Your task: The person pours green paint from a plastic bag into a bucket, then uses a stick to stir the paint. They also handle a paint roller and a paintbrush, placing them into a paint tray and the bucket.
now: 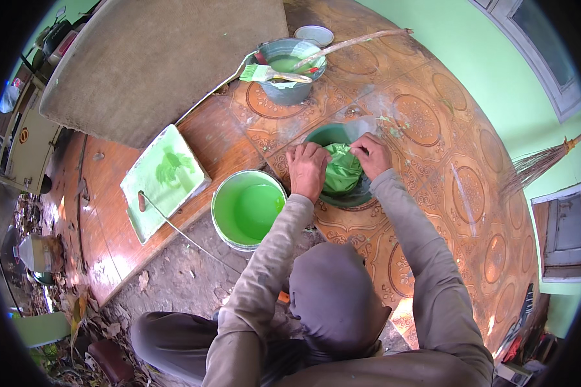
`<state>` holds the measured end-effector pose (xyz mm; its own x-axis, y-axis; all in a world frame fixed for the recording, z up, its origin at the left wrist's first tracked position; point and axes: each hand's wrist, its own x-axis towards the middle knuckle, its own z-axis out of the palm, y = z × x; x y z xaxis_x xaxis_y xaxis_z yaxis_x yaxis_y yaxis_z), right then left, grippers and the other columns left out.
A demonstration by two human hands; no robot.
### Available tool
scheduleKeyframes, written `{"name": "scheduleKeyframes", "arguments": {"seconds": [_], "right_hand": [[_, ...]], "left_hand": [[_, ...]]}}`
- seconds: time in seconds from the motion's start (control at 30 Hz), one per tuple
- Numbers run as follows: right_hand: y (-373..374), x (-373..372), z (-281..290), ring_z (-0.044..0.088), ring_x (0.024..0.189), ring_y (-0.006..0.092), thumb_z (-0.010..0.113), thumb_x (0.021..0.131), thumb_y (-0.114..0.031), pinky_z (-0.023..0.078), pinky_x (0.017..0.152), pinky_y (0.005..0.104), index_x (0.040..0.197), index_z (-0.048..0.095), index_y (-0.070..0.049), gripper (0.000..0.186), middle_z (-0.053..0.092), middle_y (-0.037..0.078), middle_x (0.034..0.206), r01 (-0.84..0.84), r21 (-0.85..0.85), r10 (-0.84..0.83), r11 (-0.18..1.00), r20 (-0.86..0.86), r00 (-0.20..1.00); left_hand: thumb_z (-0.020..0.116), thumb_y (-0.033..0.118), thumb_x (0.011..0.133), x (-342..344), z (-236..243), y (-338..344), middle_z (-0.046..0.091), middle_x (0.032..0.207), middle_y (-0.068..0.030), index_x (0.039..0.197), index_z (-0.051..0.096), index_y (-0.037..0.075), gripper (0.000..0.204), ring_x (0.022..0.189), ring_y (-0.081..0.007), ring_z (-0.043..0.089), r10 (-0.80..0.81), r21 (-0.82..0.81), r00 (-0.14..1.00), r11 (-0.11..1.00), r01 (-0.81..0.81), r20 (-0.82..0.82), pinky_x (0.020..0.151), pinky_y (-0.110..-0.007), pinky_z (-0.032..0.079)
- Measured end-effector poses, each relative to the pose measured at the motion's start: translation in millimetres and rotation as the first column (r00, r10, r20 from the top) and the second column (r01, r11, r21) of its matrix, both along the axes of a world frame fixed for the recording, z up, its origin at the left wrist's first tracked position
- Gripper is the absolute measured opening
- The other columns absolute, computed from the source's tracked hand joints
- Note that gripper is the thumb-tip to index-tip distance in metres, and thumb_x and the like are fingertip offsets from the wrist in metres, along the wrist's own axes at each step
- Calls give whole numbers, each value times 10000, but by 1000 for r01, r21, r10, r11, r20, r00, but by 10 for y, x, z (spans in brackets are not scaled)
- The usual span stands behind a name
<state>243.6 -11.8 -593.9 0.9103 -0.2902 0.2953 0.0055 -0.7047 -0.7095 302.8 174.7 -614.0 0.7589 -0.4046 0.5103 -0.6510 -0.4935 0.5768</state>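
Observation:
A crumpled, shiny green plastic bag (344, 173) sits in a dark green basin (326, 134) on the tiles. Its upper left edge is pinched in the fingers of my left hand (308, 169). On the other side, my right hand (372, 156) is closed on the bag's upper right edge. What the bag holds cannot be made out. A clear, wrinkled plastic sheet (361, 126) shows behind my hands at the basin's far rim. Close to my left forearm stands a white bucket (216, 205) containing bright green paint.
A paint-smeared tray (155, 180) lies on the wooden-looking ledge at left, with a roller handle (141, 201) on it. Farther off, a grey bucket (287, 95) carries a paintbrush (274, 75) and a stick (355, 44). A broom (542, 164) leans at the right wall.

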Motion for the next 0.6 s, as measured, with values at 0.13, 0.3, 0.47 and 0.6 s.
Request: {"name": "scheduleKeyframes", "arguments": {"seconds": [0.13, 0.3, 0.47, 0.6], "right_hand": [[-97, 26, -322, 560, 670, 173, 700, 774, -56, 457, 624, 300, 831, 642, -36, 84, 591, 44, 790, -38, 117, 45, 992, -62, 997], [-200, 138, -759, 566, 653, 117, 700, 781, 6, 475, 594, 255, 851, 650, -24, 92, 586, 23, 792, -109, 155, 120, 982, -64, 991], [-405, 134, -1068, 622, 722, 180, 731, 730, 23, 495, 676, 298, 856, 685, -46, 151, 640, 75, 823, 0, 209, 56, 978, -263, 963], [-382, 78, -1071, 654, 787, 189, 721, 727, 49, 508, 702, 303, 929, 700, -53, 227, 674, 91, 895, -54, 238, 115, 970, -248, 962]], "left_hand": [[692, 159, 781, -59, -126, -118, 619, 928, -66, 846, 641, 118, 92, 940, -279, 606, 48, 53, 959, 998, -35, -280, 808, -431, 433], [674, 163, 799, -44, -454, -213, 614, 951, -92, 883, 623, 127, 105, 906, -288, 631, 83, 281, 948, 960, 7, -307, 829, -461, 436], [652, 135, 784, -71, -460, -327, 615, 973, -104, 880, 627, 112, 102, 929, -296, 625, 96, 350, 947, 937, 18, -307, 837, -460, 433], [640, 123, 775, -52, -500, -276, 617, 981, -104, 886, 625, 101, 114, 958, -296, 621, 53, 362, 952, 930, 62, -300, 829, -466, 443]]}}
